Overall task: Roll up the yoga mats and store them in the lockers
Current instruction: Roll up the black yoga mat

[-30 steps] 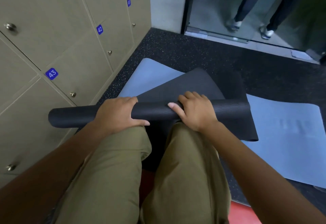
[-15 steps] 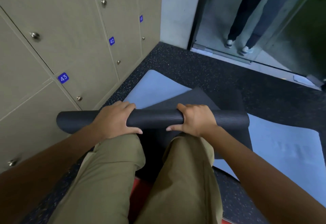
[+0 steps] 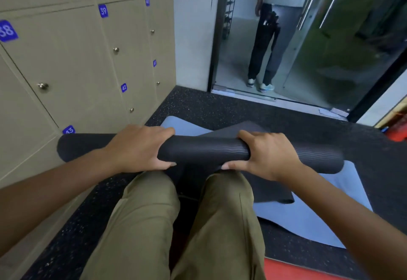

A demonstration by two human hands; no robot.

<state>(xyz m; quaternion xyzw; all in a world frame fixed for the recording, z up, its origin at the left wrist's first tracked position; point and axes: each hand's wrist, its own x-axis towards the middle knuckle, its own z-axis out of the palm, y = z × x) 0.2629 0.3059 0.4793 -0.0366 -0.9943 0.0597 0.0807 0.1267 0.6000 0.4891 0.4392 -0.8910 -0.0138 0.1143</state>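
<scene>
Above the person's knees, the left hand (image 3: 141, 147) and the right hand (image 3: 266, 154) each keep a curled grip round the rolled black ribbed yoga mat (image 3: 204, 151), fingers over the top, thumbs underneath. Its unrolled tail (image 3: 271, 193) hangs down onto a pale blue foam mat (image 3: 308, 218) lying flat on the dark speckled floor (image 3: 220, 112). Closed beige numbered lockers (image 3: 77, 64) stand just to the left of the roll's end.

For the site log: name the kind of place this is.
Probably a gym or yoga studio changing area: numbered beige lockers, speckled black rubber floor, and a pale blue yoga mat spread flat on it.
</scene>
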